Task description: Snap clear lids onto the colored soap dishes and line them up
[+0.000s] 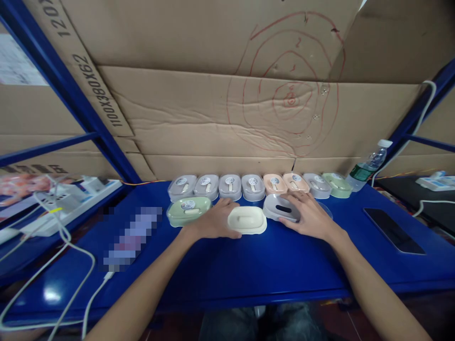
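My left hand (216, 220) grips the left end of a cream oval dish-like piece (249, 220) with a raised rim, low over the blue shelf. My right hand (311, 213) is closed around a grey rounded box-shaped piece (279, 207) that has a dark oval slot. The two pieces are side by side, close to each other. Partly behind my right hand, a clear plastic lid-like piece (326, 210) shows its edge. Left of my left hand stands a green box (185, 211) with a clear cover, a round sticker and a pale handle.
Several similar covered boxes, grey (230, 187), peach (275, 183) and green (337, 183), form a row along the cardboard wall (199, 113). A plastic bottle (368, 166) stands at the back right, near a dark phone (394, 230). White cables (90, 265) and a power strip (81, 199) lie left.
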{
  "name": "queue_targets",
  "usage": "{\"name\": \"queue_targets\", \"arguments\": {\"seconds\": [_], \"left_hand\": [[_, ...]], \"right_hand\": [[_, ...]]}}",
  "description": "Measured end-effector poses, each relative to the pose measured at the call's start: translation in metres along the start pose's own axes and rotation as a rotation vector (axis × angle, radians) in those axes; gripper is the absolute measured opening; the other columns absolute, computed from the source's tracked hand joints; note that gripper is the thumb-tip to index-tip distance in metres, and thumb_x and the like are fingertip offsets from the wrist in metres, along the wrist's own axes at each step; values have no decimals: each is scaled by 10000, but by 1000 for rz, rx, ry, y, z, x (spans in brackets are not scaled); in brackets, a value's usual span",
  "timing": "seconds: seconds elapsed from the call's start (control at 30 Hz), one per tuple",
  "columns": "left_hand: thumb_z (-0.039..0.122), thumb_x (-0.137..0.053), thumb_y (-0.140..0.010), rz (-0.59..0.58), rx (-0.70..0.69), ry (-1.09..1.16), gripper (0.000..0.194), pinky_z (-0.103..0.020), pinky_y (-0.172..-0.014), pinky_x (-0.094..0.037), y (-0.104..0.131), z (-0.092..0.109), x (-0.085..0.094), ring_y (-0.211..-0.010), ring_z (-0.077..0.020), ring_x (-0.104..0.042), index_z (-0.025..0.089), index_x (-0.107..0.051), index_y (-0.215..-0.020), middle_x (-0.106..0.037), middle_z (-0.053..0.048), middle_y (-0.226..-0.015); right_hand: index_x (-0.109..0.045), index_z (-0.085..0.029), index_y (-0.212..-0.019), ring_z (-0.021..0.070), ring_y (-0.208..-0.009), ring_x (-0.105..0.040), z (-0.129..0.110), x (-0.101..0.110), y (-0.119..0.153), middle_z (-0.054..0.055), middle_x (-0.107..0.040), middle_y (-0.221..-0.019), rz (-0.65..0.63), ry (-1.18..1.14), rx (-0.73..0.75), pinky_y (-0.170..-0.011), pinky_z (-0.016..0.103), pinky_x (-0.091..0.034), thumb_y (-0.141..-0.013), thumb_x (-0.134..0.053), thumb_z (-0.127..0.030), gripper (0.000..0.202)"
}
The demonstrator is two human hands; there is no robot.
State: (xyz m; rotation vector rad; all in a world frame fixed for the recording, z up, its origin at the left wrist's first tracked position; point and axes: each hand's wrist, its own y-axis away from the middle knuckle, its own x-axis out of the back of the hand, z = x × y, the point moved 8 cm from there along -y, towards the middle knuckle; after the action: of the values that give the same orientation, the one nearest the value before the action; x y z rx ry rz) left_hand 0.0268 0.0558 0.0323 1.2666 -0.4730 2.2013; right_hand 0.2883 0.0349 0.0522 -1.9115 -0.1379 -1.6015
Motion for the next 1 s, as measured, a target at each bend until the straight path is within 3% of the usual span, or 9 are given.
{"name": "queue_targets", "arguments": {"seconds": [0.27, 0.6, 0.73, 0.83, 1.0], "left_hand": [[535, -869, -743, 23, -11, -26, 676, -518, -1081, -473, -2, 1, -2, -1270, -391, -544, 252, -632, -1310, -606, -93, -1262], [523, -859, -750, 51, 15, -2, 641, -539, -1092, -490, -2, -2, -6, -1274, -395, -560, 252, -641, -1288, -598, -97, -1262], [527, -861, -758, 42, 23, -11, 673, -543, -1129, -467, -3, -4, -7, -1307, -395, -544, 239, -631, -1321, -589, -106, -1289], [547, -869, -750, 53, 21, 9, 694, -549, -1138, -461, -2, -4, -7, -1318, -400, -543, 248, -636, -1330, -592, -108, -1300], [573, -863, -737, 57, 36, 34, 722, -560, -1127, -469, -3, -4, -6, -1301, -407, -555, 273, -631, -1351, -588, -103, -1311]], "right_hand": [[-531, -228, -1553, 461, -1471, -527, 9, -3, 4, 194, -551, -1607, -26, 39, -19, -1215, 710, -384, -909, -718, -529, 735], [-533, -217, -1533, 471, -1383, -581, 24, 3, 8, 204, -610, -1529, -19, 89, -51, -1152, 710, -447, -837, -741, -434, 758], [-594, -216, -1437, 466, -1341, -607, 14, 18, 5, 195, -666, -1434, 51, 42, -55, -1168, 690, -441, -842, -746, -466, 662], [-585, -248, -1419, 424, -1326, -627, -2, 25, 3, 158, -674, -1412, 150, -138, -51, -1139, 621, -502, -899, -717, -523, 602], [-554, -266, -1428, 389, -1334, -631, -28, 7, -1, 138, -650, -1442, 153, -299, -14, -1118, 568, -541, -918, -730, -547, 608]]}}
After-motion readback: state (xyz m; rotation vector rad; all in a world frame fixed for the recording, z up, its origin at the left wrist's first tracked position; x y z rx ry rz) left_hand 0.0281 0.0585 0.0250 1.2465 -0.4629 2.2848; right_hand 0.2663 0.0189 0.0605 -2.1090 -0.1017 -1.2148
